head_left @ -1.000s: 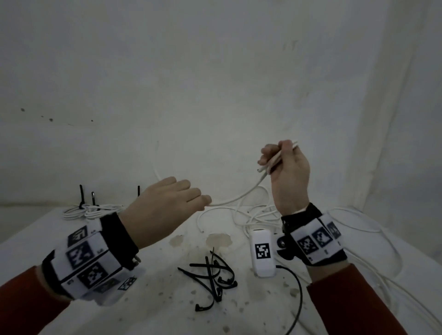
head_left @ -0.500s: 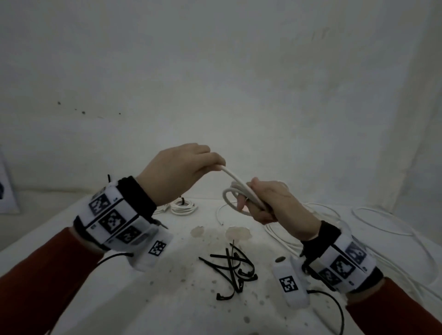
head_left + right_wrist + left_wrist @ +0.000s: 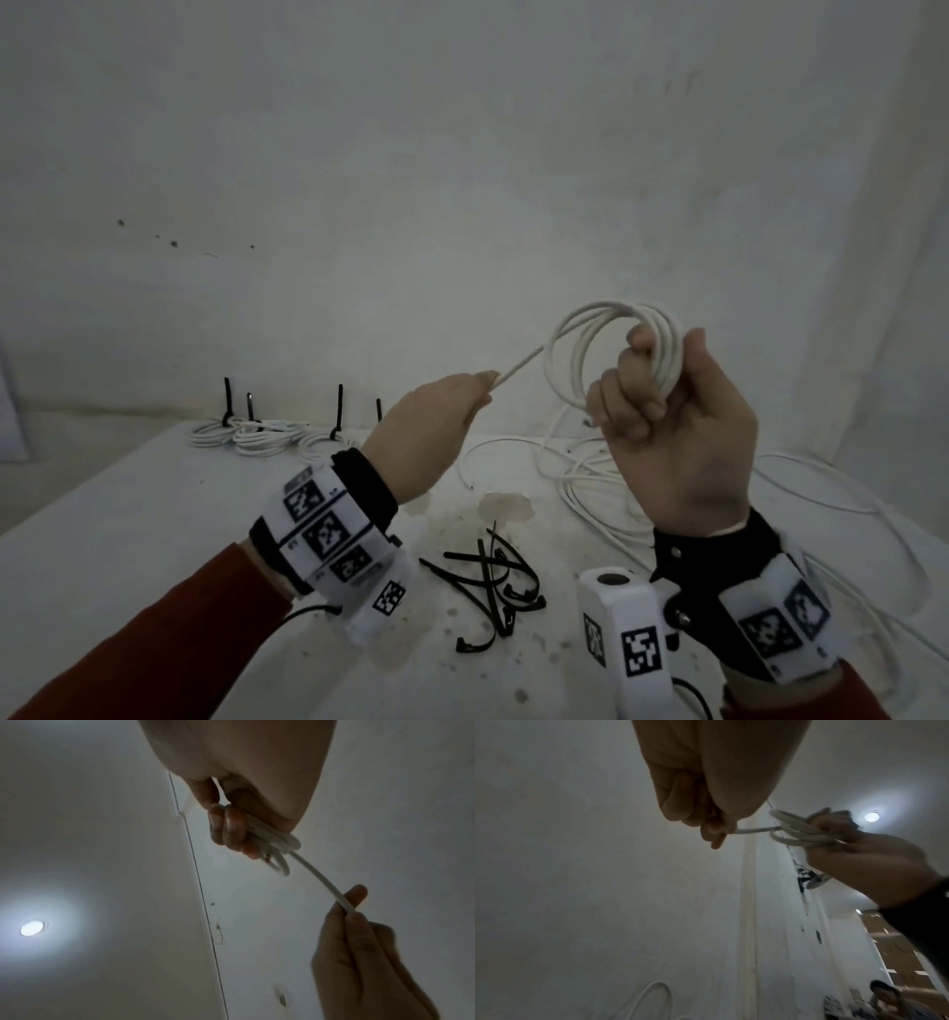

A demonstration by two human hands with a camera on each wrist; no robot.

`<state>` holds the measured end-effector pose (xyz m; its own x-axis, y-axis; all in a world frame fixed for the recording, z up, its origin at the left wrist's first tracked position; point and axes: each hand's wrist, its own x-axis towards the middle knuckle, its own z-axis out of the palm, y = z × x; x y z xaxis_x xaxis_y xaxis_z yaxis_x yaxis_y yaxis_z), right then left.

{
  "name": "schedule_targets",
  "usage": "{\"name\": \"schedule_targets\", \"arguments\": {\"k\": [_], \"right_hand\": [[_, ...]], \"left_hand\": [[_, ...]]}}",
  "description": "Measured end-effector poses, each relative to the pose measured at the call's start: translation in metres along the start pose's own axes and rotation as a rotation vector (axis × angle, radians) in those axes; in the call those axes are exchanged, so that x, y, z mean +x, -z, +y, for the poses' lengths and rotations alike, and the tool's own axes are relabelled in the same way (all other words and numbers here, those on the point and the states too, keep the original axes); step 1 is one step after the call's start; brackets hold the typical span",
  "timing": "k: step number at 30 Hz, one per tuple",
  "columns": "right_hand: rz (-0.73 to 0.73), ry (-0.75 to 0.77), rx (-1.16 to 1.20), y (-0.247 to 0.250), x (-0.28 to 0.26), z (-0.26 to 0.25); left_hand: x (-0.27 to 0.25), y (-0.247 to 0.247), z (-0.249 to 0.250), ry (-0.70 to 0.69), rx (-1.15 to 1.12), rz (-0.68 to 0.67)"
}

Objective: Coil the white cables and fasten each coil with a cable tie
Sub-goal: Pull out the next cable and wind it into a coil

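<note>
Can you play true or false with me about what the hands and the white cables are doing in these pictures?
1. The right hand holds a coil of white cable up in the air. True.
2. The left hand is flat on the table. False: it is raised and pinches the straight end of the cable that runs into the coil.
3. A black cable tie is already fastened round the coil in the right hand. False: no tie shows on it; the loose black cable ties lie on the table.
4. Finished coils with black ties sit at the far left of the table. True.
5. More loose white cable lies on the table behind the right hand. True.
</note>
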<state>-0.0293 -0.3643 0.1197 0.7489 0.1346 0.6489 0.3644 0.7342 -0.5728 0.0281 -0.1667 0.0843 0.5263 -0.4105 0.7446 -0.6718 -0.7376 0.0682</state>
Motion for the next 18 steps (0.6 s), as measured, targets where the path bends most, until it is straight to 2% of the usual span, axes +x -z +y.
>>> {"name": "schedule_targets", "arguments": {"k": [3,6,9,12,18], "right_hand": [[-0.018,0.024,0.014,-0.001,0.004,0.005],[-0.023,0.055,-0.088,-0.002,0.011,0.011],[0.021,0.078,-0.306,-0.004,0.016,0.017],[0.022,0.079,-0.583,-0.007,0.02,0.022],[-0.109,-0.077,-1.064,-0.002,0.023,0.035]], "left_hand": [[-0.005,0.002,0.023,-0.072,0.207,-0.006],[-0.008,0.008,0.034,-0.102,0.308,0.002],[-0.008,0.019,0.04,-0.172,0.398,0.04],[-0.007,0.031,0.043,-0.239,0.453,0.155],[-0.007,0.039,0.039,-0.407,0.43,0.332]]}}
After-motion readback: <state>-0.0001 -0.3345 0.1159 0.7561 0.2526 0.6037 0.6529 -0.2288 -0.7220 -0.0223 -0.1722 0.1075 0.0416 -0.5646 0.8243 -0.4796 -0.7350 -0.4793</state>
